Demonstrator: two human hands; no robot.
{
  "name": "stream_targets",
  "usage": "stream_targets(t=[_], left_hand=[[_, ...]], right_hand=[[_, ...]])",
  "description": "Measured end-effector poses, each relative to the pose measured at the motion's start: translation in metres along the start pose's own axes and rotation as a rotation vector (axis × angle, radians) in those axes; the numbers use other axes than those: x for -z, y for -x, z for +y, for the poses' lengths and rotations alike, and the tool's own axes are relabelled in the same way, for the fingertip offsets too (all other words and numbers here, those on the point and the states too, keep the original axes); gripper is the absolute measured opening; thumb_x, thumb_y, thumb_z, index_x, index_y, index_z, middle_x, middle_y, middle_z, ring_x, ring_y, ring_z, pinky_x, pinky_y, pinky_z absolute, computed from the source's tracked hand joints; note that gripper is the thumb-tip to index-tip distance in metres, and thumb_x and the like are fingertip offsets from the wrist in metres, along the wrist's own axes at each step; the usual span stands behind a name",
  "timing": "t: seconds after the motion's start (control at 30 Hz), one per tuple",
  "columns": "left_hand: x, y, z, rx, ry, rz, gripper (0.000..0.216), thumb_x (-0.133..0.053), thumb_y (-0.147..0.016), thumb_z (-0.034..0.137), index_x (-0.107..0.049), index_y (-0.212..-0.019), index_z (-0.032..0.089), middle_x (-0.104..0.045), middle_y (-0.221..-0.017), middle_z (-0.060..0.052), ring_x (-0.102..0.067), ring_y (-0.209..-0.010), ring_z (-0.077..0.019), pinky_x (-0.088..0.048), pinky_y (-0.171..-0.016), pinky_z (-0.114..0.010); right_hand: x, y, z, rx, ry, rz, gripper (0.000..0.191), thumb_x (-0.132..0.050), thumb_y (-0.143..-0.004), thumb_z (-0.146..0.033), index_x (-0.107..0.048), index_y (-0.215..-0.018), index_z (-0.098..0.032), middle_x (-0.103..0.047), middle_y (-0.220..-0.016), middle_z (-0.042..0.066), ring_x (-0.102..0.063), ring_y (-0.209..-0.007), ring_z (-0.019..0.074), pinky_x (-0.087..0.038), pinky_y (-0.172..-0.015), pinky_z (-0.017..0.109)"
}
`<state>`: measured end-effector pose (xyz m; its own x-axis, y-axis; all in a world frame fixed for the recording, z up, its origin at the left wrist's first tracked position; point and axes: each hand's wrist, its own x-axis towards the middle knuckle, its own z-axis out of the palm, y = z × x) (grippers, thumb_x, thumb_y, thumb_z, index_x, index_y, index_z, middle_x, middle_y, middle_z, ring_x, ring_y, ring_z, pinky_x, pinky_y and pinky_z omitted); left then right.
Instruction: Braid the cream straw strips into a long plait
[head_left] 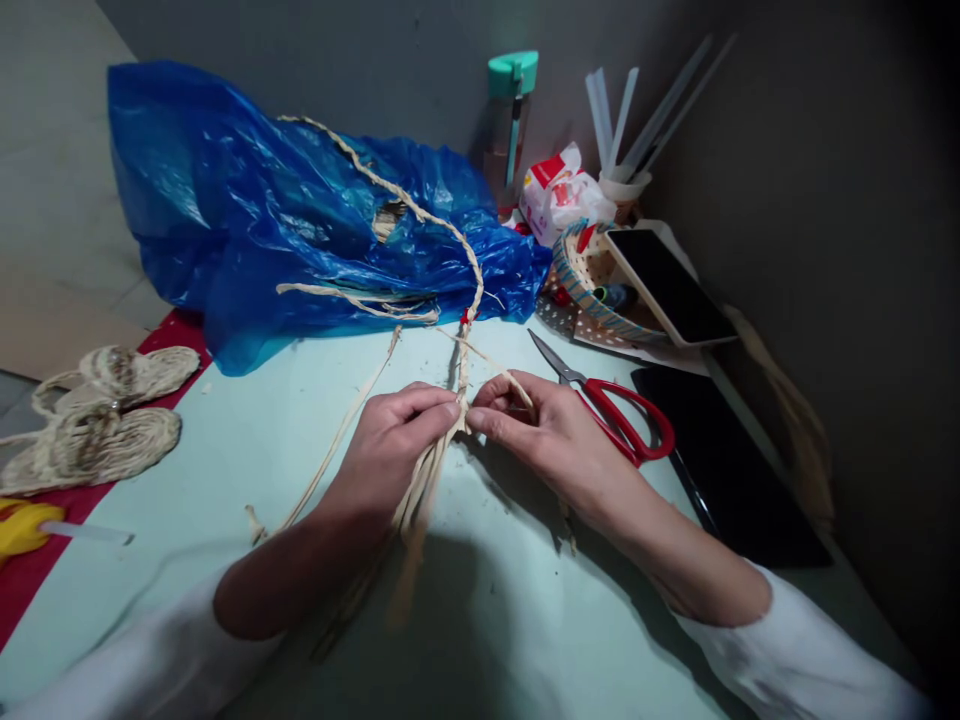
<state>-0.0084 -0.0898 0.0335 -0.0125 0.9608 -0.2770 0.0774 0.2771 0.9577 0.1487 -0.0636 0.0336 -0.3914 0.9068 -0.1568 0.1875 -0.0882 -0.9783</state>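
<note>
A pale straw braid [463,355] runs from the blue plastic bag [300,240] down to my hands, with a bit of red on it near the bag's edge. My left hand [394,440] is closed, pinching the braid's lower end between thumb and index finger. Loose straw strands [420,490] hang from that point toward me. Beside it, my right hand [536,425] is closed too, its thumb and fingertips at the same spot. One straw strand [517,385] passes over the right fingers. Further loose strands lie left of the braid, on the table and on the bag.
Red-handled scissors [637,410] lie right of my right hand, near a black tablet-like slab [735,470]. Behind them a phone [671,285] rests on a woven basket [589,300]. Woven straw soles [112,430] and a yellow glue gun [22,525] are at left. A green-lidded bottle [512,75] stands behind.
</note>
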Motion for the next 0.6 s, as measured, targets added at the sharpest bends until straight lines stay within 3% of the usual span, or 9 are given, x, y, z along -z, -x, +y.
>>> stream_targets(t=[0.07,0.43,0.6], left_hand=[[-0.0014,0.0012,0.0048,-0.009,-0.05,0.026,0.018,-0.063,-0.075,0.03,-0.071,-0.078,0.014,-0.067,-0.083,-0.005,-0.059,-0.076,-0.0185,-0.044,-0.067,-0.027],[-0.0063,0.001,-0.0009,-0.004,-0.029,0.045,0.022,-0.071,-0.071,0.028,-0.065,-0.088,0.016,-0.062,-0.073,0.001,-0.057,-0.071,-0.0132,-0.043,-0.068,-0.023],[0.001,0.0009,0.0043,0.095,0.182,-0.049,0.02,-0.07,-0.073,0.024,-0.065,-0.091,0.015,-0.066,-0.078,-0.002,-0.06,-0.074,-0.0144,-0.045,-0.07,-0.024]], right_hand=[[0.0009,-0.0001,-0.0004,-0.014,-0.012,0.015,0.015,-0.061,-0.078,-0.029,-0.054,-0.077,-0.016,-0.05,-0.067,-0.003,-0.045,-0.061,0.0099,-0.034,-0.056,0.022],[0.0005,-0.0071,0.0059,-0.048,-0.036,0.013,0.018,-0.06,-0.077,-0.03,-0.055,-0.085,-0.015,-0.053,-0.066,-0.002,-0.047,-0.059,0.01,-0.035,-0.053,0.021],[0.0044,-0.0058,0.0093,-0.05,-0.179,-0.026,0.022,-0.061,-0.074,-0.026,-0.054,-0.091,-0.014,-0.051,-0.063,-0.005,-0.037,-0.049,0.0057,-0.027,-0.046,0.019]])
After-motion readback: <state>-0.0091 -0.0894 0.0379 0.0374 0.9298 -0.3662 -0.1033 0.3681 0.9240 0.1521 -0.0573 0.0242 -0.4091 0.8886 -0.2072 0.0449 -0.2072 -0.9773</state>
